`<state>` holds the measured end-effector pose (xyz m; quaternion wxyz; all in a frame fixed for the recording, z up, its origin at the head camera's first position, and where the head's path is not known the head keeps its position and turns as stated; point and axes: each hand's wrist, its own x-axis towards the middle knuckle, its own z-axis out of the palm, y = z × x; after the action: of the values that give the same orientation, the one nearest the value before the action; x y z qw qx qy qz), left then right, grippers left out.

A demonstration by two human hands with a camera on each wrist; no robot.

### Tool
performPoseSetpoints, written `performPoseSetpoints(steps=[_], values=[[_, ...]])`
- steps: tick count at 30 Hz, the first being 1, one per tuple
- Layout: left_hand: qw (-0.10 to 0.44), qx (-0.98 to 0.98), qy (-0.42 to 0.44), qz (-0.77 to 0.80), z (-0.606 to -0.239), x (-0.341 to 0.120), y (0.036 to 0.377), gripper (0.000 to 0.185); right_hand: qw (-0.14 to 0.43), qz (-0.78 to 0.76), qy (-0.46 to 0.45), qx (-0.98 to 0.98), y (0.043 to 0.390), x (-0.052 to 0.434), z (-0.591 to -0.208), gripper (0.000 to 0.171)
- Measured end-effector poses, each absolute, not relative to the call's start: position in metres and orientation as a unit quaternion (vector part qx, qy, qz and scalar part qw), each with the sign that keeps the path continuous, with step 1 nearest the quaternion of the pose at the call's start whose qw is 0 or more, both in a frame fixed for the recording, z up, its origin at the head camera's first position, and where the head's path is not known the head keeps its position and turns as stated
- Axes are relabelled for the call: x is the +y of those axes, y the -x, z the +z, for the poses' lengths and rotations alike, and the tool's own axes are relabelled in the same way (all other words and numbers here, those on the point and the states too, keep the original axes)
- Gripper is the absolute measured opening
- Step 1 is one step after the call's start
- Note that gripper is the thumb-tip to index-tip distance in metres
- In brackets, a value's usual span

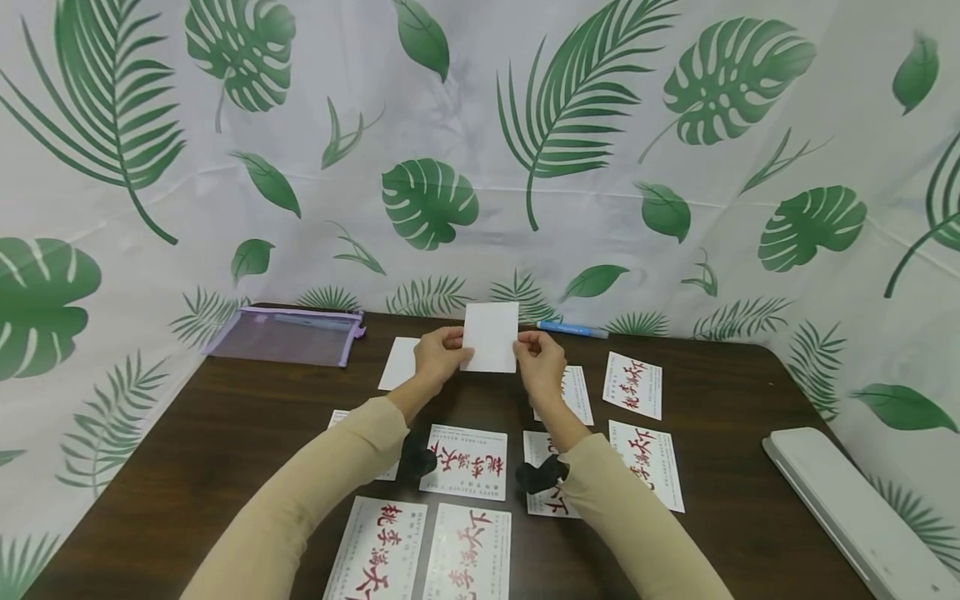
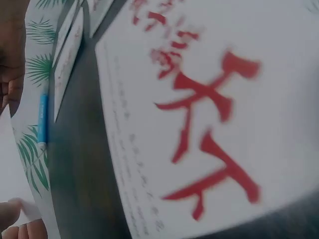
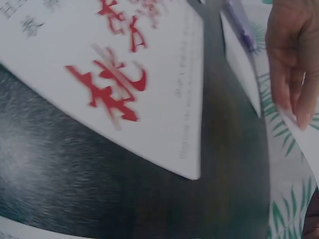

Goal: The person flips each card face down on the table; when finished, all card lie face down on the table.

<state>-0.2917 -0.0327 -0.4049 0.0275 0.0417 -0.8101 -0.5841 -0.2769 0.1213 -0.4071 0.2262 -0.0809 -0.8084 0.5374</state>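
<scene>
Both hands hold a blank-faced white card [image 1: 491, 337] raised over the far side of the table. The left hand [image 1: 437, 357] pinches its left edge low down, and the right hand [image 1: 543, 368] grips the opposite edge. In the left wrist view, part of the card [image 2: 11, 172] shows beside the left thumb [image 2: 9, 214]. A second plain white card [image 1: 397, 364] lies behind the left hand. Below the arms, a card with red characters [image 1: 465, 462] lies flat between the wrists. Another printed card [image 1: 576, 396] sits partly hidden behind the right hand.
Several more printed cards, including one at front left [image 1: 378, 550] and one at right [image 1: 633, 385], are spread on the dark table [image 1: 217, 467]. A purple mesh pouch [image 1: 281, 337], a blue pen [image 1: 572, 330] and a long white device [image 1: 847, 508] lie around them.
</scene>
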Motion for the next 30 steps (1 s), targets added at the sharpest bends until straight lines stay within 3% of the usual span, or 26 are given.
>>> performPoseSetpoints(steps=[15,30], values=[[-0.025,-0.898,-0.014,-0.439,-0.414,-0.050,0.274,0.033,0.096,0.484,0.086,-0.865,0.269,0.122,-0.438,0.014],[-0.010,-0.935,0.022,-0.354,-0.416,-0.048,0.272,0.024,0.077,0.402,0.071,-0.909,0.267,0.121,-0.441,0.013]])
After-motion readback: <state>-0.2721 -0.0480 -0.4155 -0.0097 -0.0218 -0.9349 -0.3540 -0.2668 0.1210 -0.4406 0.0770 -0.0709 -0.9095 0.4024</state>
